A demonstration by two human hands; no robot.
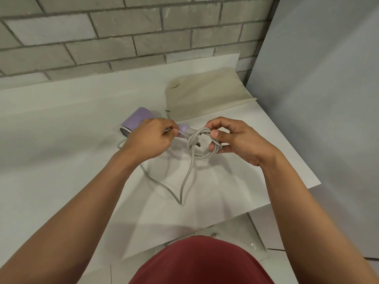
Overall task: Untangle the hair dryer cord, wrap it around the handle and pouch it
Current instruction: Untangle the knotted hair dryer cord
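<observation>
Red shirt at the bottom edge; both my hands were on the tangled cord.
At frame centre, my left hand pinched the grey cord beside the lilac hair dryer lying on the white table. My right hand gripped the knotted loops. The beige pouch lay flat behind, right of centre.

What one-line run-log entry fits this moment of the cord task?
stage: untangling | left hand: pinches cord | right hand: holds tangled cord loops | hair dryer: lies on table | pouch: flat, beyond dryer
</observation>
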